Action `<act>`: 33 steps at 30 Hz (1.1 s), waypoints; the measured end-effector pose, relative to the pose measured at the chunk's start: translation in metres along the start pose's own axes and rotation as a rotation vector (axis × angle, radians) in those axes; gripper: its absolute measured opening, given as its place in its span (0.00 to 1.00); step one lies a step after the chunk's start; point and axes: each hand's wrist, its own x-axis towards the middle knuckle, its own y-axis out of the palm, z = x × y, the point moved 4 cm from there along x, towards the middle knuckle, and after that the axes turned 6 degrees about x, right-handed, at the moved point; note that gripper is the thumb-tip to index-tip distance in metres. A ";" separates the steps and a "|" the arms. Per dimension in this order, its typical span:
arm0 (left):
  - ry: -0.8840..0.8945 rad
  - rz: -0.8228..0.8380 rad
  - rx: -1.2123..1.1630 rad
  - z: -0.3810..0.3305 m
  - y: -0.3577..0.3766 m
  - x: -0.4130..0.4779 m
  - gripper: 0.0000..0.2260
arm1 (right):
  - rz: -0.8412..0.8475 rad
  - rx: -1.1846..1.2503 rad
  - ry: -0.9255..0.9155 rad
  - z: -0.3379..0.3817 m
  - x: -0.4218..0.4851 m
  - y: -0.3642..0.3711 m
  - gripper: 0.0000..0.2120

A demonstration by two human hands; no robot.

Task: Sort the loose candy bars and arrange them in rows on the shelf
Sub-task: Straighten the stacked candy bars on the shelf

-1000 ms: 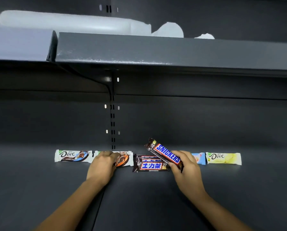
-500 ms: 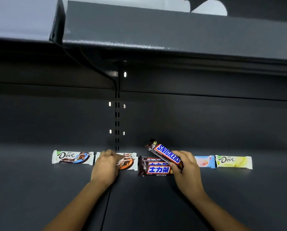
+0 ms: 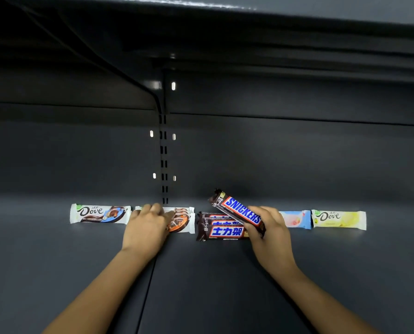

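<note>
A row of candy bars lies along the back of the dark shelf [image 3: 225,285]. My right hand [image 3: 268,232] grips a Snickers bar [image 3: 239,209], tilted up to the left above two stacked brown Snickers bars [image 3: 221,229]. My left hand [image 3: 145,227] rests with curled fingers on orange-and-white Dove bars [image 3: 180,221], covering their left ends. A white-and-blue Dove bar [image 3: 100,213] lies at the far left. Right of my right hand are a light blue-and-pink bar [image 3: 296,219], partly hidden, and a yellow Dove bar [image 3: 339,219].
The upper shelf [image 3: 249,25] overhangs close above. A slotted upright [image 3: 163,160] runs down the back panel behind the bars. A seam [image 3: 148,292] divides the shelf floor between my forearms.
The view has dropped, so the upper shelf's top with its white items has left the frame. Both hands and the tilted Snickers bar hold nearly the same places over the row.
</note>
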 end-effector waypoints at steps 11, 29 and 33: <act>0.002 -0.036 0.025 0.000 0.001 -0.003 0.21 | 0.002 -0.025 -0.004 0.003 -0.004 0.002 0.17; 0.253 -0.530 -0.370 -0.058 -0.053 -0.017 0.20 | 0.148 0.450 0.251 0.011 -0.010 0.008 0.12; 0.256 -0.426 -0.524 -0.054 -0.044 -0.018 0.20 | 0.147 0.538 0.321 0.012 -0.012 0.010 0.12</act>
